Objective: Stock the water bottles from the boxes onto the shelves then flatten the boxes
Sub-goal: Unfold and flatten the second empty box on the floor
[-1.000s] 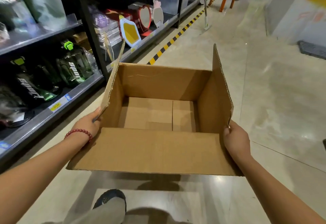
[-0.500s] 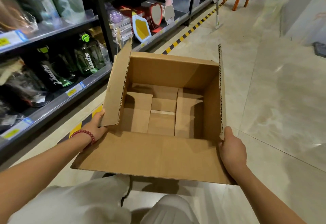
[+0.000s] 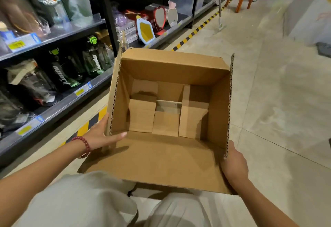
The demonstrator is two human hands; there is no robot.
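Head view: empty box held above the lap, left hand flat-fingered against its left flap, right hand gripping the right corner. Push the interlocked bottom flaps out before collapsing the walls.

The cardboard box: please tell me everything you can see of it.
The cardboard box is plain brown corrugated card, open, with nothing inside. Its side flaps stand up and the near flap lies toward the person. The bottom flaps are parting, showing a gap. The left hand touches its left flap with straight fingers; the right hand grips its right corner.
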